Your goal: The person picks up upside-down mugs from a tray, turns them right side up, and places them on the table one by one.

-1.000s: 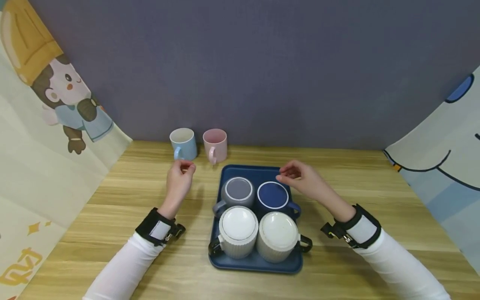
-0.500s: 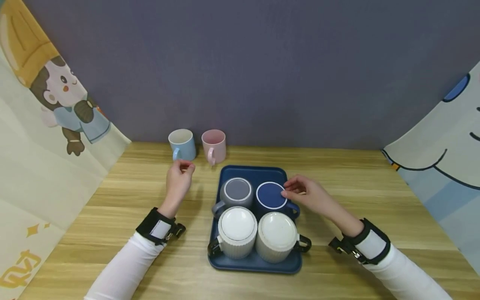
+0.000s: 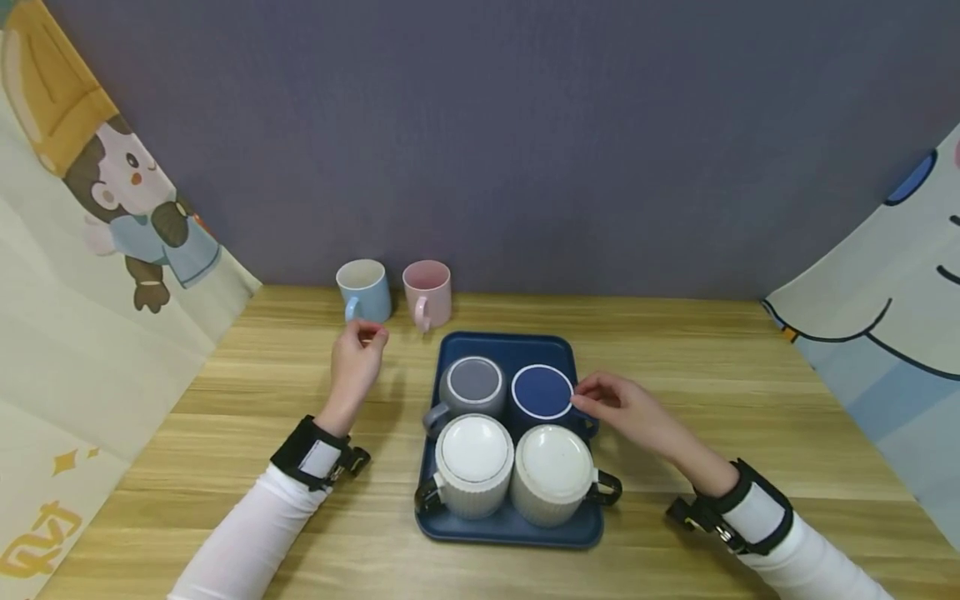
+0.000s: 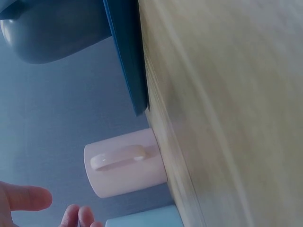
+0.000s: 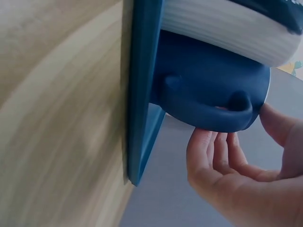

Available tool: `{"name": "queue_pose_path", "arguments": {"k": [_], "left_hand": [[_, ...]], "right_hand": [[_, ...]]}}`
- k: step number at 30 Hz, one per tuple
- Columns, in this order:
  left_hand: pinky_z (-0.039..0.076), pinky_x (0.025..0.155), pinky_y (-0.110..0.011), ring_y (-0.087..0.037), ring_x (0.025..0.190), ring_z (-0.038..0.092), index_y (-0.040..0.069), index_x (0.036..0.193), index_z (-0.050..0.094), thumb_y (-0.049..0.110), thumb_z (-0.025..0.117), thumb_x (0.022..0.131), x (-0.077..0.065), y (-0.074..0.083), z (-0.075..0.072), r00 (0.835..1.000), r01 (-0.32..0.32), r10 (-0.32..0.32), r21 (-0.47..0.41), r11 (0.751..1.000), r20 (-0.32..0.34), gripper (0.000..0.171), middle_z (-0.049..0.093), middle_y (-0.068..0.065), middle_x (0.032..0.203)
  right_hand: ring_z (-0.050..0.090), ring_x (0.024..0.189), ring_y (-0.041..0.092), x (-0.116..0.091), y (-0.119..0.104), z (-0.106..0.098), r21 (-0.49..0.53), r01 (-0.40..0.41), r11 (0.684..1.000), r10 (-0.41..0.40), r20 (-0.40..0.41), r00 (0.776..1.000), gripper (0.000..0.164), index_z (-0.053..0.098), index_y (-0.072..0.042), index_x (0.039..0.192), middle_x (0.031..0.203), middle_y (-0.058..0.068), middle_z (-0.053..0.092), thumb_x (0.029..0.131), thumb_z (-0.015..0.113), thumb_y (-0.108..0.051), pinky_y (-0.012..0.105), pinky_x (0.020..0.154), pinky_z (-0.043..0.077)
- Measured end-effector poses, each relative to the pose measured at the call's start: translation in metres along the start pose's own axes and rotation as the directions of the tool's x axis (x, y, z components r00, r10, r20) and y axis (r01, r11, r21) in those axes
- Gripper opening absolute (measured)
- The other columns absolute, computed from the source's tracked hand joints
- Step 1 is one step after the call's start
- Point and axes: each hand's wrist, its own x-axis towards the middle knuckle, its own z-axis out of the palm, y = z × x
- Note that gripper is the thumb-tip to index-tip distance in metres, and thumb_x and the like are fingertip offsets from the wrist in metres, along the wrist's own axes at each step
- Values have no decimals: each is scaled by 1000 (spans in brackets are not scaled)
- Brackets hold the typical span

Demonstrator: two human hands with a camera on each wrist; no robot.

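Observation:
A dark blue mug (image 3: pixel 542 392) stands upside down on the navy tray (image 3: pixel 502 532), its handle on the right. My right hand (image 3: pixel 626 412) is beside it. In the right wrist view the thumb (image 5: pixel 279 123) is right at the mug's base edge, and loosely curved fingertips (image 5: pixel 203 137) overlap the handle's outer side. On the left, my left hand (image 3: pixel 356 362) hovers with relaxed fingers and nothing between them. Just beyond it stands an upright light blue mug (image 3: pixel 365 292), and to that mug's right, an upright pink mug (image 3: pixel 427 292).
Also upside down on the tray are a grey mug (image 3: pixel 474 385) at back left and two whitish ribbed mugs (image 3: pixel 476 462) with black handles in front. One black handle (image 3: pixel 606 487) juts past the tray's right edge. A grey wall (image 3: pixel 480 150) closes off the wooden table's back.
My right hand has moved toward me and to the right, from above the dark blue mug's far edge to its handle side. The left hand and mugs stay in place.

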Motion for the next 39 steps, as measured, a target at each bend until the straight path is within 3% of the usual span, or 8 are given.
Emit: {"name": "queue_pose_path", "arguments": {"k": [6,16,27,39], "left_hand": [[41,73,-28,-25,87,54,-2,106,60,13,54,93,2,0,-2,999,31,-31,14,999,23,21,61,-18,101],[40,71,-29,-25,86,54,-1,106,59,14,55,93,3,-1,-3,1000,22,-22,16,1000,20,21,61,-18,100],[42,73,-28,-26,88,57,-2,107,59,14,56,92,4,-5,-6,1000,28,-28,14,1000,6,22,62,-19,102],[42,72,-28,-27,90,56,-4,107,59,14,54,93,4,-10,-19,999,35,-35,24,999,-2,23,61,-20,104]], "right_hand": [[63,88,15,-2,11,2,59,29,998,-32,42,999,23,61,-1,104,94,9,66,94,59,-22,25,76,53],[64,81,10,2,19,3,104,96,990,-106,94,990,19,64,-3,93,85,7,67,97,54,-19,25,76,52],[62,84,8,3,24,3,129,72,989,-97,195,976,29,63,1,94,88,6,67,101,45,-21,24,81,50],[60,84,8,1,23,7,264,35,964,-91,202,975,32,57,9,95,87,2,62,102,43,-19,24,81,49]]}}
